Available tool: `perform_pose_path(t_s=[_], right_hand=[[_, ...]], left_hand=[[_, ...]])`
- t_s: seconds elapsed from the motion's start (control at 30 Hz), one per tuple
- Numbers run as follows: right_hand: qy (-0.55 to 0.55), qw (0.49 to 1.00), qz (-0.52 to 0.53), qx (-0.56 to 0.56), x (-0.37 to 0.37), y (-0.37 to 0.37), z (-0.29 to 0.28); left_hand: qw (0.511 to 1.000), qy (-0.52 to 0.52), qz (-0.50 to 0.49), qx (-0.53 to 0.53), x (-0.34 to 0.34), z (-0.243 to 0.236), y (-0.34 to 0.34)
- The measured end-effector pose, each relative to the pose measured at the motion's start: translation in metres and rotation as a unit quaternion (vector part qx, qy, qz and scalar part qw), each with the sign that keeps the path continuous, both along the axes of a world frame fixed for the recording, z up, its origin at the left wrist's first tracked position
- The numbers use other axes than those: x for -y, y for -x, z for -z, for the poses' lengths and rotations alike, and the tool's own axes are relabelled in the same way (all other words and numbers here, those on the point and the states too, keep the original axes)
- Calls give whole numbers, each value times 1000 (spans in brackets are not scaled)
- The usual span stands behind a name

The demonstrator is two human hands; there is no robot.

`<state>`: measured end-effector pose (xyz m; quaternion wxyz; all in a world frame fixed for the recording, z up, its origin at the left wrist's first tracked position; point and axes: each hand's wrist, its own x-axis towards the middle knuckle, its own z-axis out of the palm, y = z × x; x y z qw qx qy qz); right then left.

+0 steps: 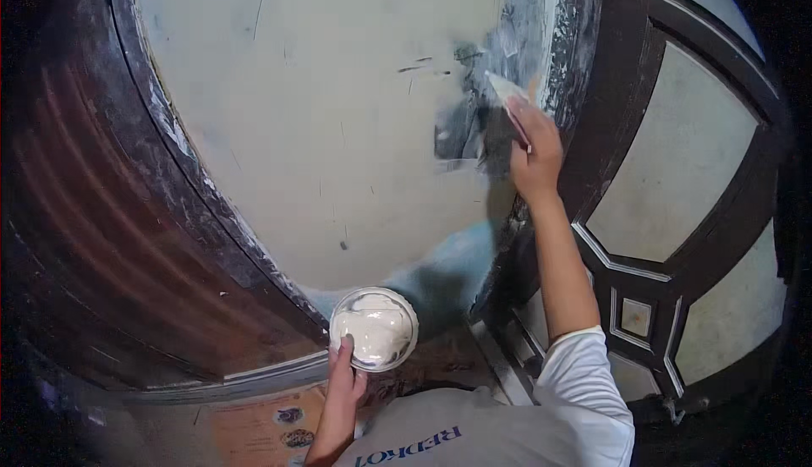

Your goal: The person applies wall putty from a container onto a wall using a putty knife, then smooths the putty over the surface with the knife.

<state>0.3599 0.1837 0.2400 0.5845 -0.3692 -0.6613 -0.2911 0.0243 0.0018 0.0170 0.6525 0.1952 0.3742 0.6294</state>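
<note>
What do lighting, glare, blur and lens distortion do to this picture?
Head view: glints shine on the white paste in the bowl; a soft shadow darkens the pale panel just above and right of the bowl; the right hand and its spreader look slightly soft; the dark panelled door bows toward the rim, corners falling to black.

Left hand (342, 374): gripping, thumb (346, 347) lying uppermost, fingers partly hiding
Left forearm (327, 429): slanting upward from the lower edge
Right hand (537, 150): pinching, pointing forward
Right arm (563, 268): stretching well beyond the left one
</note>
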Motion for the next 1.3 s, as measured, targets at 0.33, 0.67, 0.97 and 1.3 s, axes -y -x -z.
perform_pose_path(t_s=[0.33,0.67,0.97,1.3], right_hand=[[423,647,-510,-378,58,56,92],[483,605,-537,-335,73,28,153],[417,772,-469,-98,90,-12,171],[414,813,-409,-29,83,-70,168]], left_hand=[[996,19,-87,-3,16,-26,-29],[995,-31,-97,-13,3,-37,-90],[993,-22,-104,46,10,-40,-141],[989,-67,-84,102,19,-20,-164]])
